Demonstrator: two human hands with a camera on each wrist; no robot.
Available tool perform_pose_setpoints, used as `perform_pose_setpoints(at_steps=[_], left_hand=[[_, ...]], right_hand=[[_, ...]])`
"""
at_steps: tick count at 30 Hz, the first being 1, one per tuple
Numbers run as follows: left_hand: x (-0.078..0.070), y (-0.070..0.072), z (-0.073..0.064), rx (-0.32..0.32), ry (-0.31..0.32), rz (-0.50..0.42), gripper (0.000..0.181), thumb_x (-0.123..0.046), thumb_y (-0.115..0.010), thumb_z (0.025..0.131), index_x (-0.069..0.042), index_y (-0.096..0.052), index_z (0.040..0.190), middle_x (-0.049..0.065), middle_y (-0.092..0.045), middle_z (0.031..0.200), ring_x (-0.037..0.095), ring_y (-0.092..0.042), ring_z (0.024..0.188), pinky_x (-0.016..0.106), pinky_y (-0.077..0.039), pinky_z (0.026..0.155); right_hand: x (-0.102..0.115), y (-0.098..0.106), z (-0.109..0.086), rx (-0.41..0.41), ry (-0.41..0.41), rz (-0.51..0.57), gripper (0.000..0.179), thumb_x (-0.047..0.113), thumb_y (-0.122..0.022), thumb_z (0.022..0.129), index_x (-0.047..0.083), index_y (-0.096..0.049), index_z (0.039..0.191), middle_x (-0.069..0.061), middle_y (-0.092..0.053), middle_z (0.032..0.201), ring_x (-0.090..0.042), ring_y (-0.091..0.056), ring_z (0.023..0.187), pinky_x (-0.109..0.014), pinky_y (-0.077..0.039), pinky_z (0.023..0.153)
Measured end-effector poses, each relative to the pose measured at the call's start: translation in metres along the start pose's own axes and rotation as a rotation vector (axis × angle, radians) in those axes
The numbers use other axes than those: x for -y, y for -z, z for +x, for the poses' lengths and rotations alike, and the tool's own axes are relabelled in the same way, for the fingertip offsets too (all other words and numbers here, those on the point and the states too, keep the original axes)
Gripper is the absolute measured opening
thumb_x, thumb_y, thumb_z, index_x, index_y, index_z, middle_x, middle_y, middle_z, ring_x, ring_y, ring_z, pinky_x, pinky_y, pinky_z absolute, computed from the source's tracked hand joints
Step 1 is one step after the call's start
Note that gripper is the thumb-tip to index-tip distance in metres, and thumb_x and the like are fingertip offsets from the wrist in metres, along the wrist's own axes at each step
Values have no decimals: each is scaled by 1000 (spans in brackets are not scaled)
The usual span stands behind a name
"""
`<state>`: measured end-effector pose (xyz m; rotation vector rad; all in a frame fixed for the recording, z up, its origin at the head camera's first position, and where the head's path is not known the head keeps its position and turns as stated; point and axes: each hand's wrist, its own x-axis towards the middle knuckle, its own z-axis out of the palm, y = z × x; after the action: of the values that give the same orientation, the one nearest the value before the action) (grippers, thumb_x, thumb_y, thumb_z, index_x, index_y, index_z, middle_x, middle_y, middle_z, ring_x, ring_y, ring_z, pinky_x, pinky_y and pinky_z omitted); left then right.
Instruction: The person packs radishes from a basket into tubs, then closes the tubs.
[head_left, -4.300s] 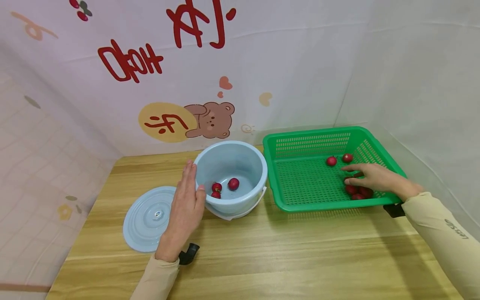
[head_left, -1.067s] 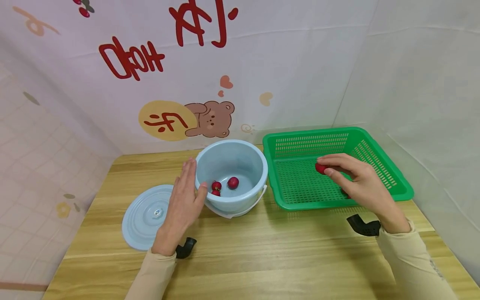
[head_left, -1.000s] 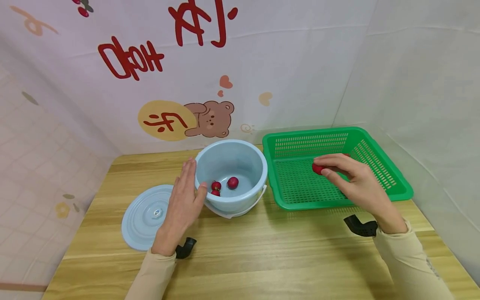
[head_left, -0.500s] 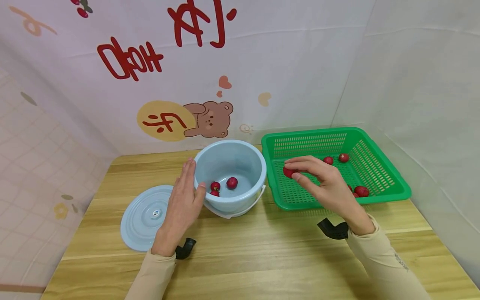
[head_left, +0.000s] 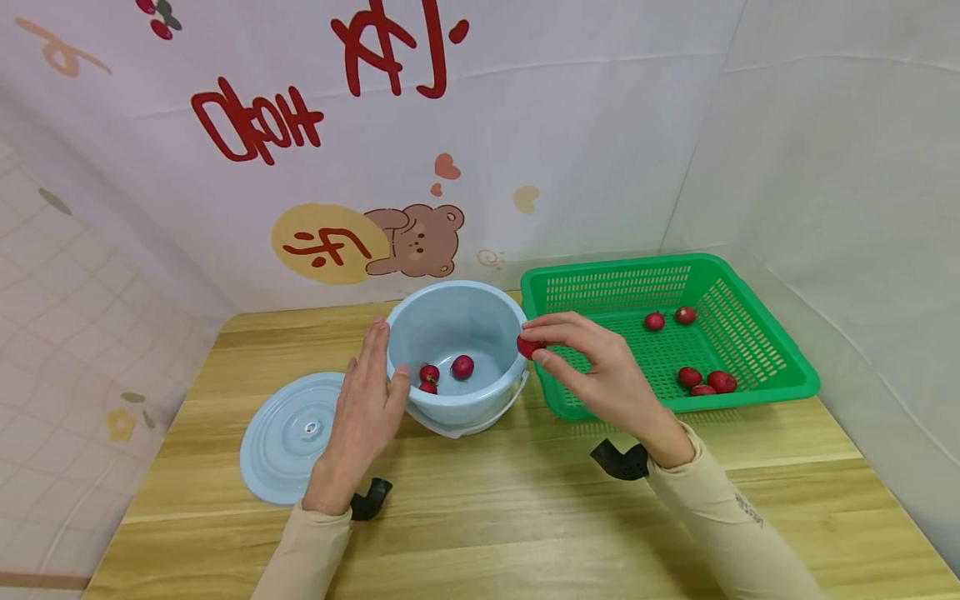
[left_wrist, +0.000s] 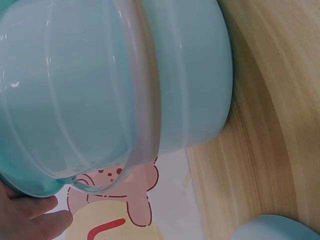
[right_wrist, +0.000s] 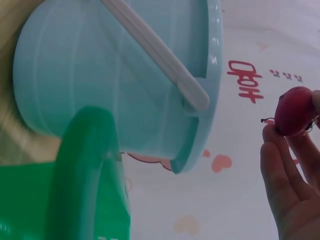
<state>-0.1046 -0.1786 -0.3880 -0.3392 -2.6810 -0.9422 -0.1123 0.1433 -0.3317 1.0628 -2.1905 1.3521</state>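
Observation:
My right hand (head_left: 600, 371) pinches a small red radish (head_left: 529, 346) between thumb and fingertips at the bucket's right rim. In the right wrist view the radish (right_wrist: 295, 111) shows a thin root and sits higher than the light blue bucket (right_wrist: 150, 75). My left hand (head_left: 367, 408), fingers straight, rests against the left side of the bucket (head_left: 480, 402), its thumb by the near rim. Inside the bucket lie 3 radishes, one of them a larger radish (head_left: 462, 367). The green basket (head_left: 780, 350) holds several more, such as a radish (head_left: 722, 382) near its front right.
A light blue lid (head_left: 281, 442) lies on the wooden table (head_left: 480, 517), left of the bucket and partly behind my left hand. The basket stands close to the bucket's right side. A white printed curtain (head_left: 600, 150) hangs behind.
My right hand has taken a radish from the basket and carried it left to the bucket's rim. My left hand has stayed against the bucket.

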Motion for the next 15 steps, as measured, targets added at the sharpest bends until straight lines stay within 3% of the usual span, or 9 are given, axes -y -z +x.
perform_pose_setpoints(at_steps=[12,15], left_hand=[[0,-2,0,-3,13,-4,68,-30,-42,106,-3,-21,164,9,-19,172,28,-19,158,66,-16,122],[0,-2,0,-5,14,-6,67,-30,-42,106,-3,-21,164,9,-18,172,28,-19,157,66,-17,122]], right_hand=[[-5,-29,10,38,-5,25,29,0,-75,92,12,-76,119,0,-70,124,-18,-64,119,-32,-53,98],[-7,-35,13,55,-7,1,27,4,-75,93,13,-76,119,1,-70,125,-17,-64,118,-35,-55,89]])
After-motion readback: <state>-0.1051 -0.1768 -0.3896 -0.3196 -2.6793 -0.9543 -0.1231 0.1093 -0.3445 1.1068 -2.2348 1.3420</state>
